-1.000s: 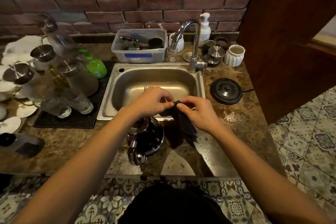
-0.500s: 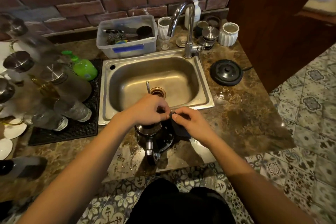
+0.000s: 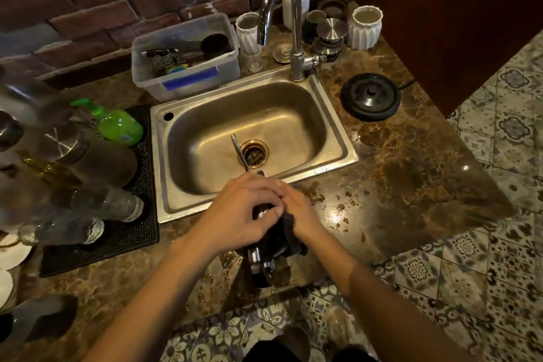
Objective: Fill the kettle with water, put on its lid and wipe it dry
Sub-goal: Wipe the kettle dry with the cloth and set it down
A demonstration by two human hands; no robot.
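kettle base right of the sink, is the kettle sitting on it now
No, the kettle base stands bare right of the sink; the kettle is at the front edge of the counter, gripped by the left hand.

Dark kettle (image 3: 264, 261) stands at the counter (image 3: 396, 200) edge, dark cloth (image 3: 291, 232) against it.

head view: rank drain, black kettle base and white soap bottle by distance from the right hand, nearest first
From the right hand, holding the cloth against the kettle:
1. drain, just ahead in the sink, slightly left.
2. kettle base, on the counter right of the sink.
3. soap bottle, at the back behind the tap.
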